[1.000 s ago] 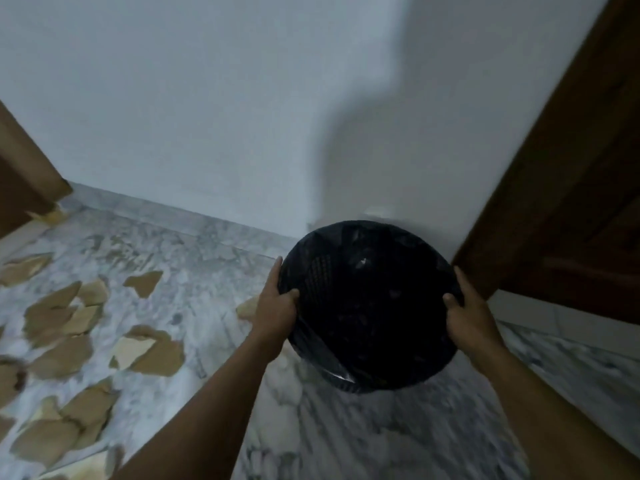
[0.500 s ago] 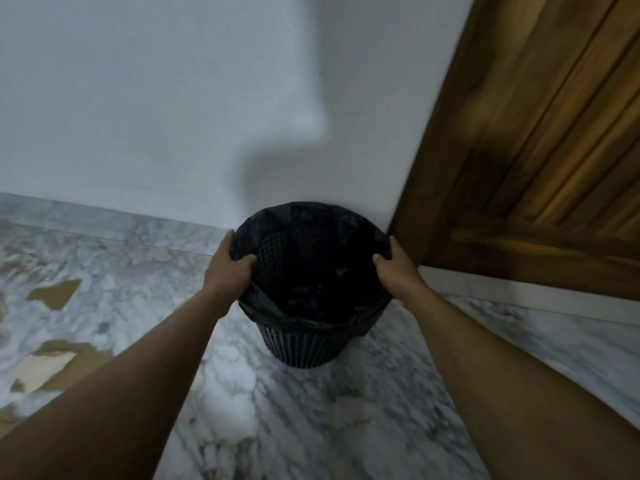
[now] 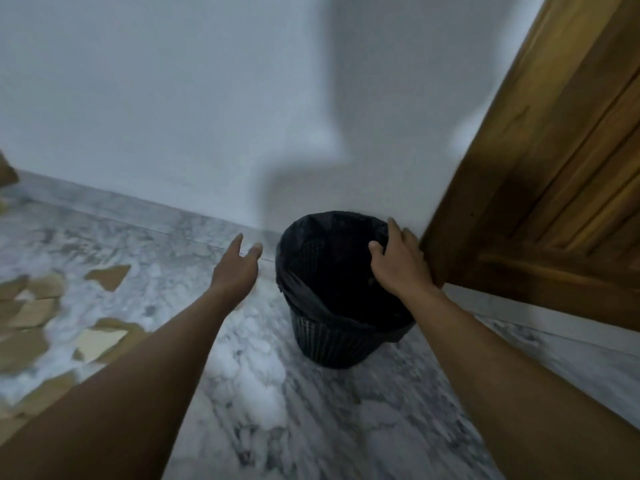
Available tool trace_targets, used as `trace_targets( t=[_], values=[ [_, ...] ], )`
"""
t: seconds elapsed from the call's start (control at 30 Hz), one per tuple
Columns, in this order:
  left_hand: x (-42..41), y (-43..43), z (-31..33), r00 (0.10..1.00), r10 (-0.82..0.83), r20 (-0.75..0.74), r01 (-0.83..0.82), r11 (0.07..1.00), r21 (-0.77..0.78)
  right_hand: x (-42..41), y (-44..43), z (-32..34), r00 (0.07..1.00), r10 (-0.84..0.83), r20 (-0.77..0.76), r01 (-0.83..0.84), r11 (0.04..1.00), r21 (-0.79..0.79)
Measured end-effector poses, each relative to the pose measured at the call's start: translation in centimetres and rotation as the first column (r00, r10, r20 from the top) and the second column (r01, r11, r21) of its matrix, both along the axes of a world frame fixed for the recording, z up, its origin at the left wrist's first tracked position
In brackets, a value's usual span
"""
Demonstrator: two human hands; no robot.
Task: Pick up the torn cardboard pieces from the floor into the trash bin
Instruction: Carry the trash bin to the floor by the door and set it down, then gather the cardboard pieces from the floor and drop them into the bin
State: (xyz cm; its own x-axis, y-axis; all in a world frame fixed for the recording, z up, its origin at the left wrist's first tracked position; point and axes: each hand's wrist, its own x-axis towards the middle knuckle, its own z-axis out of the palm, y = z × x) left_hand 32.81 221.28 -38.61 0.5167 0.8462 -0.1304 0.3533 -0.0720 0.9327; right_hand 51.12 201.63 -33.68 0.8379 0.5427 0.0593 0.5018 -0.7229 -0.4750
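Left hand (image 3: 235,271) released trash bin (image 3: 332,341); right hand (image 3: 398,265) still gripping.

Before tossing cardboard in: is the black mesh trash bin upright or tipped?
Upright: the black mesh trash bin stands on its base, mouth upward, right hand on its rim.

the trash bin (image 3: 332,341) stands upright on the floor (image 3: 311,410), close against the wall (image 3: 173,98) behind it. just to its right is a door (image 3: 554,202), which meets the wall near the bin. the right hand (image 3: 398,261) rests on the bin's right rim, thumb inside, fingers over the edge. the left hand (image 3: 237,268) is just left of the bin, apart from it, above the floor, fingers spread. torn cardboard pieces (image 3: 52,323) lie scattered on the floor well to the left, one piece (image 3: 109,276) nearer the wall than the rest.
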Motion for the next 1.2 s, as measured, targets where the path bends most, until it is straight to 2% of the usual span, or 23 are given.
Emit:
trace_targets(
  t=[0.17, 0.3, 0.4, 0.47, 0.57, 0.63, 0.73, 0.83, 0.93, 1.03, 1.1, 1.17, 1.2],
  values=[
    [-9.0, 3.2, -2.1, 0.984, 0.118, -0.134, -0.115, 0.993, 0.032, -6.8, 7.5, 1.9, 0.970, 0.241, 0.014, -0.241, 0.970, 0.016],
    [-16.4, 5.7, -5.8, 0.935, 0.213, -0.283, -0.191, 0.976, 0.106, -12.3, 13.4, 0.1, 0.904, 0.427, 0.014, -0.427, 0.904, 0.022],
    [-21.6, 7.2, -10.8, 0.848, 0.301, -0.436, -0.237, 0.951, 0.197, -15.5, 17.1, -4.7, 0.843, 0.538, 0.009, -0.538, 0.843, 0.017],
    [-24.8, 7.5, -14.3, 0.776, 0.342, -0.531, -0.257, 0.939, 0.229, -16.7, 19.5, -8.7, 0.818, 0.572, -0.049, -0.572, 0.820, 0.024],
    [-28.9, 7.9, -17.8, 0.625, 0.381, -0.681, -0.262, 0.924, 0.277, -16.7, 23.1, -15.0, 0.820, 0.545, -0.171, -0.558, 0.830, -0.029],
    [-31.0, 8.4, -19.8, 0.557, 0.360, -0.748, -0.223, 0.933, 0.283, -15.9, 25.3, -18.8, 0.856, 0.477, -0.201, -0.509, 0.844, -0.166],
    [-33.2, 9.2, -22.8, 0.557, 0.316, -0.768, -0.227, 0.947, 0.226, -14.5, 27.6, -23.6, 0.885, 0.431, -0.177, -0.465, 0.799, -0.381],
    [-34.5, 9.7, -25.1, 0.493, 0.305, -0.815, -0.180, 0.952, 0.248, -14.8, 29.5, -27.0, 0.870, 0.441, -0.221, -0.493, 0.783, -0.379],
    [-34.7, 10.5, -25.3, 0.448, 0.440, -0.779, -0.173, 0.897, 0.407, -17.3, 31.8, -28.8, 0.829, 0.526, -0.192, -0.557, 0.737, -0.382],
    [-34.9, 12.1, -25.0, 0.413, 0.556, -0.722, -0.227, 0.830, 0.509, -21.6, 34.2, -28.9, 0.730, 0.659, -0.180, -0.670, 0.641, -0.374],
    [-34.8, 13.3, -25.1, 0.431, 0.575, -0.695, -0.233, 0.816, 0.530, -24.5, 35.6, -28.8, 0.661, 0.722, -0.202, -0.735, 0.571, -0.365],
    [-35.0, 14.3, -25.3, 0.489, 0.515, -0.704, -0.192, 0.851, 0.489, -27.0, 36.8, -29.1, 0.617, 0.765, -0.186, -0.761, 0.519, -0.389],
    [-35.1, 14.7, -25.3, 0.514, 0.469, -0.718, -0.157, 0.874, 0.459, -28.0, 37.3, -29.4, 0.613, 0.777, -0.139, -0.753, 0.522, -0.400]
  ],
)
